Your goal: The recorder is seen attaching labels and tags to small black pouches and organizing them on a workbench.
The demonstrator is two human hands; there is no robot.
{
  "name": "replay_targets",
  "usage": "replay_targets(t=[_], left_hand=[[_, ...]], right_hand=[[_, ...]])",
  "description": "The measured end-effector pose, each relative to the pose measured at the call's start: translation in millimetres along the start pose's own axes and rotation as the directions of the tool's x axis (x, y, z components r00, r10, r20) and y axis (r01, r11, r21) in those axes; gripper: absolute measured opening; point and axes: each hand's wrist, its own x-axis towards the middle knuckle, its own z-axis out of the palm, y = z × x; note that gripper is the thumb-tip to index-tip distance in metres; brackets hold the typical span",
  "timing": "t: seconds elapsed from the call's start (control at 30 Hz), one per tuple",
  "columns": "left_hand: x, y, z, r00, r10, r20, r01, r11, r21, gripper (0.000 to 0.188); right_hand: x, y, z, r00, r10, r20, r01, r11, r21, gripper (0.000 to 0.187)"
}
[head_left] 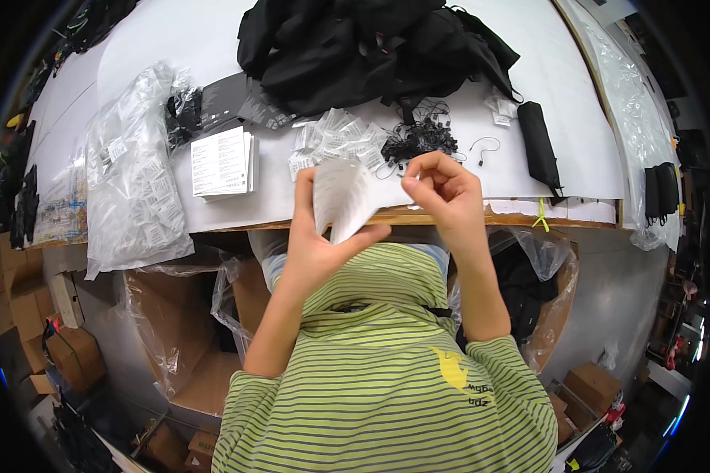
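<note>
My left hand (314, 256) grips a folded white printed leaflet (344, 197) just over the table's front edge, thumb on one side and fingers on the other; its folds stand partly apart. To the right of it, my right hand (455, 201) is closed in a pinch, thumb against forefinger. Whatever lies between those fingertips is too small to make out. Just beyond the hands is a tangled heap of black looped tag cords (422, 142). Left of the heap lies a pile of small white printed labels (338, 140). One loose cord (485, 148) rests to the right.
A stack of white leaflets (222, 164) sits at left, beside a clear plastic bag of labels (142, 185). Black fabric bags (355, 51) are heaped at the back. A slim black pouch (538, 146) lies right. Plastic-lined cartons (185, 331) stand below the table edge.
</note>
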Motion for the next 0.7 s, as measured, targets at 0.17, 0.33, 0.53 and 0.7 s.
replay_targets(t=[0.17, 0.33, 0.53, 0.7], left_hand=[[-3.1, -4.6, 2.2, 0.99, -0.137, -0.044, 0.131, 0.986, -0.107, 0.027], [-2.5, -2.0, 2.0, 0.985, 0.079, -0.154, -0.054, 0.985, 0.162, 0.01], [0.2, 1.1, 1.2, 0.94, 0.34, -0.022, -0.296, 0.847, 0.442, 0.014], [1.7, -6.0, -16.0, 0.979, 0.144, 0.142, -0.145, 0.989, -0.007, 0.018]], right_hand=[[-9.2, -4.0, 17.4, 0.992, -0.115, -0.049, 0.106, 0.981, -0.16, 0.009], [-12.6, -4.4, 21.5, 0.981, -0.186, -0.052, 0.165, 0.945, -0.283, 0.01], [-13.4, 0.6, 24.4, 0.952, -0.295, -0.078, 0.241, 0.883, -0.403, 0.01], [-13.8, 0.1, 10.8, 0.998, -0.028, 0.051, 0.032, 0.995, -0.095, 0.008]])
